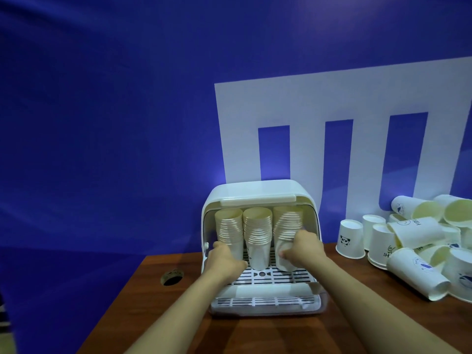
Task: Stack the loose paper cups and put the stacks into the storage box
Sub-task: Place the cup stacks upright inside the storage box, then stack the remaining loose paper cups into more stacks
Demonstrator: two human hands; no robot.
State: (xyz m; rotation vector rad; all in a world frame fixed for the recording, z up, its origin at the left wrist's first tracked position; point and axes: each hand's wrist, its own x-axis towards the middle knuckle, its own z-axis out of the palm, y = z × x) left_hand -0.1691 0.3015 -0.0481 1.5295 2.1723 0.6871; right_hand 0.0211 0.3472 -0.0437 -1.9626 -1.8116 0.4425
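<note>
Three tall stacks of paper cups stand side by side, mouths up, on the slotted tray inside the white storage box (258, 192), whose front is open. The right hand (302, 247) has its fingers curled round the lower part of the right stack (287, 226); the left hand (224, 259) grips the base of the left stack (228, 228), its fingers wrapped out of my sight, with the middle stack (258, 233) between them. These stacks look feather-light but thin-walled and easily crushed, and so tall they will probably sway or come apart, so low down with a gentle hold seems the place to take them. A jumble of loose cups (419, 241) lies well to the right on the brown wooden table (270, 333), which has a round cable hole (172, 277) on the left; behind hangs a blue backdrop (115, 111) with a white emblem
</note>
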